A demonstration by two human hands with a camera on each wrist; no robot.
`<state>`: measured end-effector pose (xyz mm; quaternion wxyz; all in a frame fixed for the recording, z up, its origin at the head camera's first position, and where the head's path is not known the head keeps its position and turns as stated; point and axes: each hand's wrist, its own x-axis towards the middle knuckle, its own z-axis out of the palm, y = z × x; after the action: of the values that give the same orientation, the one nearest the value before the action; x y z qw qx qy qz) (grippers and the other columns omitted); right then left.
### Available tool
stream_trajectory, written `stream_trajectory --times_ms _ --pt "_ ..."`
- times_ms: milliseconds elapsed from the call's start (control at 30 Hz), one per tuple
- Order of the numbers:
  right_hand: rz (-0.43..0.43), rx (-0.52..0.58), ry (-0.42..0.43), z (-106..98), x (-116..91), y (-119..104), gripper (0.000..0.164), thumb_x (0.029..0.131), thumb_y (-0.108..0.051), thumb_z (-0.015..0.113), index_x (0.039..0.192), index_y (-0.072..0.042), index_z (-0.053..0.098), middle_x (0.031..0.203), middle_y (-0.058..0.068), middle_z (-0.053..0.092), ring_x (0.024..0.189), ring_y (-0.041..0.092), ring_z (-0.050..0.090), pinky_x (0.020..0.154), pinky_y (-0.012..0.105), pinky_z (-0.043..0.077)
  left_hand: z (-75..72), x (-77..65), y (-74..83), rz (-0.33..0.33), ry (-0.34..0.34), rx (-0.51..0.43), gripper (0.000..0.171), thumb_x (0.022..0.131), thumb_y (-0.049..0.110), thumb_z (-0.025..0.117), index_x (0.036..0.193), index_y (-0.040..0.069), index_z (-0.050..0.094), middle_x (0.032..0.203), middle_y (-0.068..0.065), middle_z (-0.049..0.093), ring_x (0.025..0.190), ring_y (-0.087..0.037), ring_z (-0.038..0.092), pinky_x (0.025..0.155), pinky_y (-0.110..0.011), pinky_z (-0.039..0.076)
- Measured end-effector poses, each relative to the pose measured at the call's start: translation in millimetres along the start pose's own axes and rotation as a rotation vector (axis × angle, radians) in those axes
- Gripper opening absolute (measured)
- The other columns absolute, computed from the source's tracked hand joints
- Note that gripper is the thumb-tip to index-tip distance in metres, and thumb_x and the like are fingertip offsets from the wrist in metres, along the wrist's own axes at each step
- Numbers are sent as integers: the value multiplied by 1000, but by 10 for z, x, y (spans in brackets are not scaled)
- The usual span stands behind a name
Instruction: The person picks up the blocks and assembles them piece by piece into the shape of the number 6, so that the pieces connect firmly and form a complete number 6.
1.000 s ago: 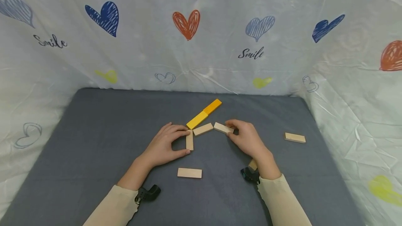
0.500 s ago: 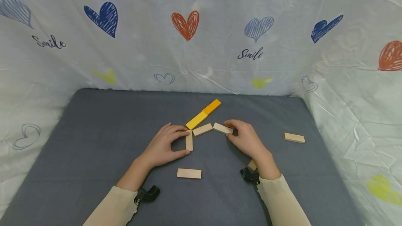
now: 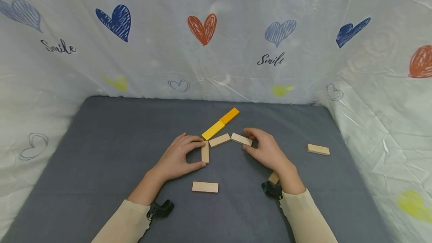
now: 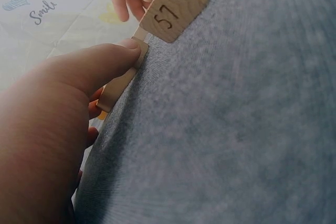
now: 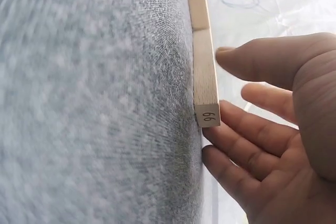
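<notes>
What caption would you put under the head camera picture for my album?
Two hands line up wooden blocks on a grey mat: left hand holds one block, right hand pinches another.

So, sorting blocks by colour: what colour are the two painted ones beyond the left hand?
Yellow wooden block and orange wooden block; head view.
</notes>
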<state>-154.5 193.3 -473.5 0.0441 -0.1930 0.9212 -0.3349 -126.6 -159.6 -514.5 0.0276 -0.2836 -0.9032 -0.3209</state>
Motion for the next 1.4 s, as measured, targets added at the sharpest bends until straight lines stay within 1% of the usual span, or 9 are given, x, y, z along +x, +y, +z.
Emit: stream_trajectory --times_ms 233,500,667,833,1100,1400 --pt "-21 -30 73 -28 20 29 56 103 -24 78 153 -5 61 150 16 63 135 38 60 107 59 56 -1 5 0 6 5 -11 67 91 45 91 148 16 71 151 -1 63 145 -27 54 137 -52 18" --pt "24 -23 113 -113 12 23 57 108 -29 73 156 -4 58 157 17 57 145 40 54 117 63 48 7 -11 -10 6 6 -16 66 91 45 91 147 17 71 151 0 62 145 -26 53 137 -50 17" --pt "43 -41 154 -186 22 0 56 108 -30 73 155 -3 59 156 18 58 144 41 55 115 64 49 5 -17 -7 5 13 -15 66 91 45 91 147 17 71 151 0 62 146 -26 53 137 -50 17" --pt "85 -59 211 -280 -6 8 55 108 -31 72 154 -3 59 156 21 58 144 43 53 115 67 48 16 -8 -3 1 10 -8 66 91 46 91 147 18 71 151 1 62 146 -25 53 137 -50 18" --pt "142 -82 275 -430 -82 111 57 109 -34 70 157 -6 57 159 22 54 147 47 49 115 72 45 -1 20 2 13 7 -8 67 91 46 91 149 18 70 151 1 62 145 -25 54 137 -50 17" --pt "175 -119 338 -493 -249 247 55 108 -29 71 154 -1 58 154 26 57 145 49 51 116 72 44 7 -3 7 1 2 -4 67 91 47 90 148 18 70 151 1 62 145 -25 54 137 -50 17"
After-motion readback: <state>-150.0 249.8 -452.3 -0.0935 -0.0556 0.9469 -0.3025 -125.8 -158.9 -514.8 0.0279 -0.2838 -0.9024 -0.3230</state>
